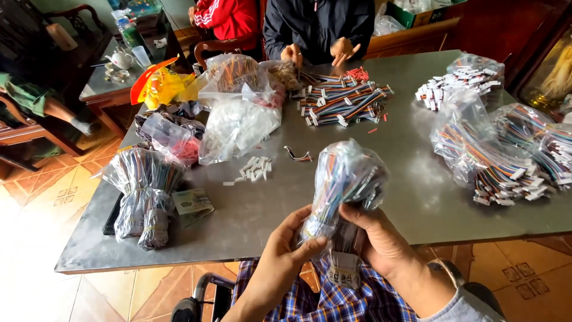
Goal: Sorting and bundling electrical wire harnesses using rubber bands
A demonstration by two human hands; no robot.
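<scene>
Both my hands are raised over the near edge of the grey table [411, 149], which serves as the reference for everything below. My left hand [285, 250] is closed around the lower part of a clear bag of coloured wire bundles [345, 185], thumb pressed on its front and fingers curled behind. My right hand [381, 241] grips the same bag from the other side, fingers wrapped tight at its gathered neck. The bag is upright, clear of the table surface, above my checked lap, with a paper label [344, 269] hanging from its bottom.

On the table just beyond the bag lie a small loose wire piece [298, 156] and a scatter of white connectors [255, 168]. At the table's near left edge rest two twisted bags of wires [143, 197], with a folded banknote [192, 204] touching them and a dark flat object partly under them; I cannot tell what it is. Along the right edge sit open bags of wire harnesses [506, 155].

Further in, left of centre, stands a heap of clear plastic bags [235, 113] with a yellow and red bag [159, 86] behind it. At the centre of the far edge lies a stack of sorted wire sets [342, 101], and another person's hands [316, 53] work over it. A second heap of white-tipped wires [465, 80] occupies the far right corner.
</scene>
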